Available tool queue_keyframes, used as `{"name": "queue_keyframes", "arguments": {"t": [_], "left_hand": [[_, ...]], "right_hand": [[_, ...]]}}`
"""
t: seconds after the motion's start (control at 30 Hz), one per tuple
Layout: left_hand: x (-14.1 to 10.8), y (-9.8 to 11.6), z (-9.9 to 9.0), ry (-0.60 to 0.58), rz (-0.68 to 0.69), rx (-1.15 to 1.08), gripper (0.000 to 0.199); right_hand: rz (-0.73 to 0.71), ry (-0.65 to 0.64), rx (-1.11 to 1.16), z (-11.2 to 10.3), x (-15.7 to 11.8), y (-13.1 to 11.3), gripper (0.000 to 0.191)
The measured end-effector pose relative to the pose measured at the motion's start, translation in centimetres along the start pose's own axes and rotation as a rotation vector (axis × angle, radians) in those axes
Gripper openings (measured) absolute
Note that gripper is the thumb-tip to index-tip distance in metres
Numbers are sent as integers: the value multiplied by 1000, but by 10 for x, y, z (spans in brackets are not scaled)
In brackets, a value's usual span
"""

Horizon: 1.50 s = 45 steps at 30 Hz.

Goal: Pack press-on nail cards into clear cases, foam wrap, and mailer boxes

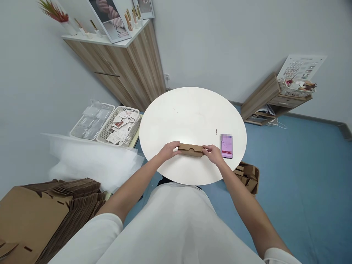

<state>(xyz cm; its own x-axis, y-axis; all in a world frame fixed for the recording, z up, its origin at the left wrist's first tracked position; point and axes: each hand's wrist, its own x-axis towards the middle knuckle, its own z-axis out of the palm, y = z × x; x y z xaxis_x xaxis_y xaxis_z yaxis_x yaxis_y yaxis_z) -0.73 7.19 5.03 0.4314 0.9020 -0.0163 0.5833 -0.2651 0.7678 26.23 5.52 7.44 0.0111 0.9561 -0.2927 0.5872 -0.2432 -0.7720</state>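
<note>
Pinching cardboard box (190, 152) at both ends, left hand (168, 151) and right hand (213, 153) | could buckle if squeezed unevenly | could bump phone (227, 146) if slid right

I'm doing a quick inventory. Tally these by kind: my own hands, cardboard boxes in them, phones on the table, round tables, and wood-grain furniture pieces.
Your hands: 2 (left hand, right hand)
Held cardboard box: 1
Phone: 1
Round white table: 1
Wood-grain furniture: 2 (tall cabinet, low shelf unit)
Total: 7
</note>
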Motion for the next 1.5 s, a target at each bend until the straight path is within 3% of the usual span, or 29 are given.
{"name": "queue_keyframes", "arguments": {"t": [0.17, 0.27, 0.33, 0.4, 0.53, 0.73, 0.9, 1.0, 1.1, 1.27, 1.5], "left_hand": [[1, 8, 5, 88, -298, -235, 40], [3, 10, 6, -4, -517, -356, 51], [3, 9, 6, -93, -589, -442, 54], [2, 8, 7, -124, -594, -500, 55], [-4, 1, 14, -76, -584, -543, 55], [-21, -11, 30, 31, -447, -635, 51], [-30, -8, 42, 88, -427, -570, 56], [-32, -4, 45, 97, -499, -444, 69], [-35, -3, 46, 79, -565, -297, 75], [-43, -7, 49, 17, -523, -207, 67], [-37, -11, 49, -55, -492, -194, 62]], "right_hand": [[107, -24, 237, 6, -1, 10, 41], [226, -121, 322, 7, -2, 13, 45], [272, -181, 345, 7, -2, 12, 41], [272, -189, 367, 9, -3, 11, 39], [185, -143, 412, 14, -10, 15, 41], [103, -82, 460, 33, -28, 33, 49], [79, -16, 624, 57, -37, 35, 47], [115, 50, 635, 71, -41, 38, 55], [163, 120, 516, 88, -47, 44, 59], [256, 175, 229, 112, -64, 45, 55], [366, 169, 32, 114, -65, 33, 52]]}}
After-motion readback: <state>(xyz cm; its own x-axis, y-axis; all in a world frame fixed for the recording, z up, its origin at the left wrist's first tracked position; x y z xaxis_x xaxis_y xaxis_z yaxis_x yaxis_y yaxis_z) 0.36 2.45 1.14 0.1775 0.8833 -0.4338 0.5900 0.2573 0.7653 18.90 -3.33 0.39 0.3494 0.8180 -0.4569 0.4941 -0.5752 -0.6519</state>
